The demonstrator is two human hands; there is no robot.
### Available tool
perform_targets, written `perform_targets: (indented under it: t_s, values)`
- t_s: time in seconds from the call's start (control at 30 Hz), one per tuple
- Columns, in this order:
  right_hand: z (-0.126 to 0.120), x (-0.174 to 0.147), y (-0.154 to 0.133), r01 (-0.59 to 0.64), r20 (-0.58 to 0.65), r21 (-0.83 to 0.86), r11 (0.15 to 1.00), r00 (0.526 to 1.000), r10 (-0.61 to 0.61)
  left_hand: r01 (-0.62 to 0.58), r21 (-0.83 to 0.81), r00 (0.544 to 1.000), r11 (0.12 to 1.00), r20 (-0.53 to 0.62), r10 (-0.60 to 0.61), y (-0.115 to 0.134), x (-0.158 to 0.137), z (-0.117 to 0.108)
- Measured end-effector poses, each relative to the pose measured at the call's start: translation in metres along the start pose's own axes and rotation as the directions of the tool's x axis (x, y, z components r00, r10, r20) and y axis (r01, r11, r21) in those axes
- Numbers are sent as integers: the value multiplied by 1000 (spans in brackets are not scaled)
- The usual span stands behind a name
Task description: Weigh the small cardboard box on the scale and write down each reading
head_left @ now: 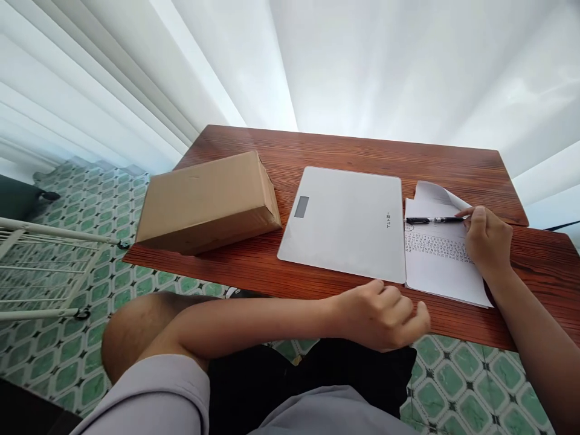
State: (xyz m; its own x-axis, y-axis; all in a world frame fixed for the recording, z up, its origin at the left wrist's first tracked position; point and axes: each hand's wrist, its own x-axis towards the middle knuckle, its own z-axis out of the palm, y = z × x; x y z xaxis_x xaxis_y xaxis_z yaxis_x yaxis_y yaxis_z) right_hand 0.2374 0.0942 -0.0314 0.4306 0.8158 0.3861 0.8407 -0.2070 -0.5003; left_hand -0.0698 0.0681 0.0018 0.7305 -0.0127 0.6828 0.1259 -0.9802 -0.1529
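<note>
My right hand (489, 241) is over the right side of a paper pad (446, 278), its fingers closed on the end of a black pen (432, 220) that points left across the page. Rows of small handwriting fill part of the sheet, and its top edge curls up. Over the front edge of the table, my left hand (383, 314) is held in a loose curl with nothing visible in it. Just beyond it lies a flat white digital scale (347, 223) with a small grey display at its left. The scale's right edge meets the pad.
A closed cardboard box (208, 196) sits at the left on the reddish-brown wooden table (362, 154). White curtains (344, 66) hang behind. To the left, a white wire rack (45, 266) stands on the green tiled floor (113, 211).
</note>
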Motion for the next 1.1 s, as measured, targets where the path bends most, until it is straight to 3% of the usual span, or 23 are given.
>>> perform_targets:
  t_s: [0.23, 0.43, 0.63, 0.77, 0.83, 0.87, 1.0, 1.1]
  values:
    - [1, 0, 8, -106, -9, 12, 994, 994, 106, 123, 260, 989, 958, 47, -140, -45, -48, -75]
    - [0, 1, 6, -118, 0, -54, 992, 993, 118, 348, 491, 936, 799, -133, -327, -84, -81, -131]
    - [-1, 0, 6, -91, 27, -187, 978, 995, 97, 442, 646, 896, 622, -294, -332, -107, -106, -172]
    - [1, 2, 4, -91, -19, -242, 966, 996, 89, 541, 654, 841, 529, -409, -354, -120, -128, -191]
    - [1, 3, 0, -123, -32, -236, 964, 992, 119, 622, 608, 783, 493, -467, -411, -130, -142, -200]
    - [1, 3, -1, -149, -25, -224, 963, 989, 147, 684, 559, 729, 469, -503, -465, -136, -150, -203]
    - [-3, 6, -5, -237, 52, -182, 954, 967, 250, 905, 290, 426, 312, -613, -665, -156, -180, -215]
    - [-13, 11, -6, -243, 81, -198, 950, 961, 263, 958, 143, 280, 247, -638, -718, -166, -195, -217]
